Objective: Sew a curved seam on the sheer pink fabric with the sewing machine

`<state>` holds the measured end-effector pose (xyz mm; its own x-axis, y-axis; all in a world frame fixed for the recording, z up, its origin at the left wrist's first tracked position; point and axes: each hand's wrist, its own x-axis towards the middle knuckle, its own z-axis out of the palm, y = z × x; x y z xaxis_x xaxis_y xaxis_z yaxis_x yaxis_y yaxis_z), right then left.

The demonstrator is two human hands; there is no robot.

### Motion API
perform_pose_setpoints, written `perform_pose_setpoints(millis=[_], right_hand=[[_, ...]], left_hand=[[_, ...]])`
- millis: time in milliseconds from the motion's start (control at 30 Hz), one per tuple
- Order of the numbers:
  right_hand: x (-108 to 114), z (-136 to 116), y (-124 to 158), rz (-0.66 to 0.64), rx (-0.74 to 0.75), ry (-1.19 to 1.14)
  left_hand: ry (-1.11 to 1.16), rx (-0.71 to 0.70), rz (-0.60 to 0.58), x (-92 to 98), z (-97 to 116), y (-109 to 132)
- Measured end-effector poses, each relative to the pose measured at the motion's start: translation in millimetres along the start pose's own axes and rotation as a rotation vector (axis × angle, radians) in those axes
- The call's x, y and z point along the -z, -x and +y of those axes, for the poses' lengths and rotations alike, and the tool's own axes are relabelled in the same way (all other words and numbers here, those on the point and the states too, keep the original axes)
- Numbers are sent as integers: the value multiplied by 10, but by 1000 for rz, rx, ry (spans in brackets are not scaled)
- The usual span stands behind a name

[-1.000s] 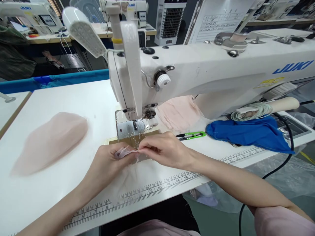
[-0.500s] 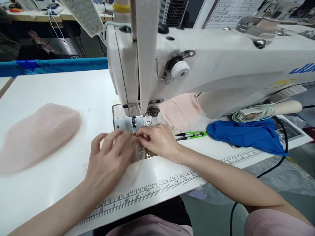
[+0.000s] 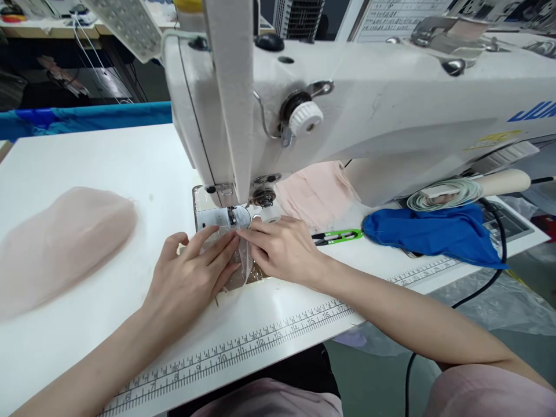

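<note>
Fingers of your left hand (image 3: 187,278) lie flat, slightly spread, on the sheer fabric piece (image 3: 244,265), pressing it down just before the presser foot (image 3: 232,216). Your right hand (image 3: 282,249) meets them, fingers together; whether they pinch the edge is hidden. The see-through fabric's outline is hard to trace.

Bright, even white light falls from above. The table (image 3: 87,156) is nearly washed out, with a soft glare patch just in front of the left hand (image 3: 191,278). Shadows are faint and soft-edged: a pale one lies under that hand and forearm, a deeper one beneath the sewing machine (image 3: 391,110). The needle plate (image 3: 212,219) glints. The background at top left is dim. The centre is sharp; the fabric pile (image 3: 61,243) at the left edge looks smeared. The wide lens bows the ruler (image 3: 269,336) and the machine body toward the edges.
</note>
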<state>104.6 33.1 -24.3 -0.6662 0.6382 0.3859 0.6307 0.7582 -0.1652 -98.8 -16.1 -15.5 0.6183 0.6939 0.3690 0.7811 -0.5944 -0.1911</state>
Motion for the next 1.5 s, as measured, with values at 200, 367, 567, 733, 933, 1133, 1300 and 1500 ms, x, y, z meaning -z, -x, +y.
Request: perform_pose_setpoints(millis=[200,367,567,733,933,1133,1300,1500], right_hand=[[6,-31,11,-33,38,118],[-9,-28,-3,-42,34,155],[-4,-22,-18,-75,22,158],[6,-18,-18,-67,33,148],[-8,-9,-10,-37,47,139],[-10,-15,0,-9,50,175],[-14,-20,-9,-14,43,197],[-57,-13,-23,22,47,209]], left_hand=[[-27,31,-25,-40,-20,9],[11,26,-13,-68,-66,-20],[22,24,-10,-64,-100,-56],[20,32,-19,-68,-79,-37],[30,18,12,-77,-79,-34],[31,27,20,-81,-84,-37],[37,29,1,-93,-97,-28],[41,32,13,-98,-105,-43]])
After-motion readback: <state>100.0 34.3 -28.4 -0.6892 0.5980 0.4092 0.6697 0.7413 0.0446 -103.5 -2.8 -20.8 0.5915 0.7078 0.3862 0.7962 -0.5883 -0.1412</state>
